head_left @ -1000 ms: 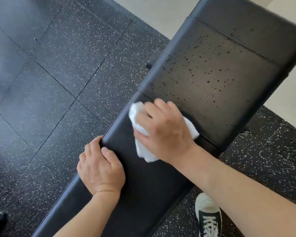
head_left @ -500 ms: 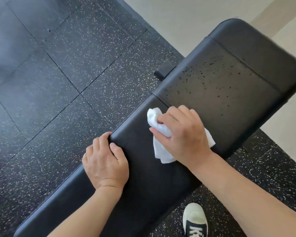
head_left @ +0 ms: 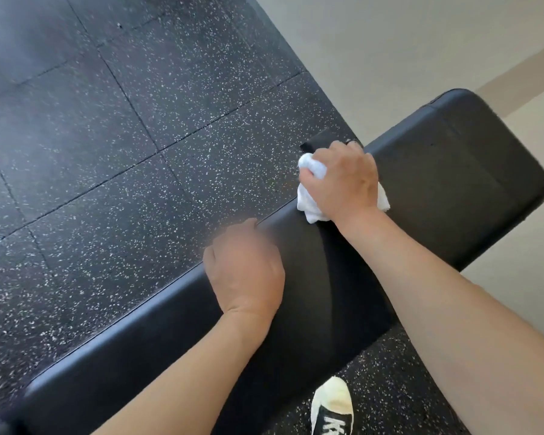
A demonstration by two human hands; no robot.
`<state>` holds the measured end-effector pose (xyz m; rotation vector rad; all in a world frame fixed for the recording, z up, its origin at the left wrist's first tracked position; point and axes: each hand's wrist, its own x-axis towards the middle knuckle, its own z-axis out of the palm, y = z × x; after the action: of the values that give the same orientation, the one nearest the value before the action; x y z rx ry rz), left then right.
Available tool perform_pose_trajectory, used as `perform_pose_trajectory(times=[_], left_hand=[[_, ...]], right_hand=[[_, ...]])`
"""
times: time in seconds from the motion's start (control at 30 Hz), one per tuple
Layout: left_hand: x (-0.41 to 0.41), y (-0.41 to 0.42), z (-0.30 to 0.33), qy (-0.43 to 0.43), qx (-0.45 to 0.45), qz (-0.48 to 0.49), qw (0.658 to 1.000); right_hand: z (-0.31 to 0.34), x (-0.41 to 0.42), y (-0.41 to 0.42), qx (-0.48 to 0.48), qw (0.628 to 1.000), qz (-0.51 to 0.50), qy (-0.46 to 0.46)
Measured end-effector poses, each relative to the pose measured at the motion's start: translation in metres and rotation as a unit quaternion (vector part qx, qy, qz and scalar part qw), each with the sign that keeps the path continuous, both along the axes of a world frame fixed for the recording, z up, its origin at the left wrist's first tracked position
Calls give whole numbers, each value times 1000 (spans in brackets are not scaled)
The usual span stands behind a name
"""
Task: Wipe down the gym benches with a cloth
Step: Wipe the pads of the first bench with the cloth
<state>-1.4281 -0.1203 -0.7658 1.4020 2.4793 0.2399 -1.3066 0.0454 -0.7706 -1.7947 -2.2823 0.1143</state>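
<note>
Now right hand (head_left: 343, 180), gripping cloth (head_left: 310, 208), reached bench (head_left: 453, 196) edge; left hand (head_left: 245, 271) blurred, unclear.

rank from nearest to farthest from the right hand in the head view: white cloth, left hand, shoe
1. white cloth: gripped in the right hand, at the bench's far edge.
2. left hand: on the bench, toward the lower left.
3. shoe: on the floor, bottom of view.

The black padded gym bench (head_left: 453, 189) runs diagonally from lower left to upper right, its rounded end at the right. A white cloth (head_left: 311, 205) — bunched and crumpled — lies pressed on its far edge, partly covered.
</note>
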Motion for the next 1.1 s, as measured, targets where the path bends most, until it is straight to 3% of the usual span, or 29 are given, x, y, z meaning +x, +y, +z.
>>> perform_pose_trajectory(times=[0.13,0.27,0.37,0.6,0.77,0.8,0.87,0.93,1.0,1.1], left_hand=[[-6,0,9,-23,-36,-21,999],[-41,-13,16,-38,-90,-128,987],[-100,-41,15,-68,-126,-112,983],[-181,-111,0,-69,-126,-48,988],[-176,-109,2,-56,-106,-37,992],[-175,-109,3,-52,-100,-42,993],[-175,-111,4,-51,-84,-50,994],[-175,-111,3,-50,-73,-52,995],[-175,-110,3,-50,-75,-52,995],[-175,-110,6,-54,-90,-54,993]], right_hand=[[4,-1,0,-48,997,-5,-54],[14,-26,-15,-99,991,20,-84],[22,-78,-57,-118,985,65,-105],[16,-191,-188,-75,984,163,13],[14,-165,-158,-23,972,233,24],[13,-146,-136,-30,972,231,-14],[14,-103,-79,-68,964,193,-172],[22,-60,-29,-117,949,86,-279],[28,-39,-6,-126,960,10,-251],[24,-64,-17,-139,964,14,-228]])
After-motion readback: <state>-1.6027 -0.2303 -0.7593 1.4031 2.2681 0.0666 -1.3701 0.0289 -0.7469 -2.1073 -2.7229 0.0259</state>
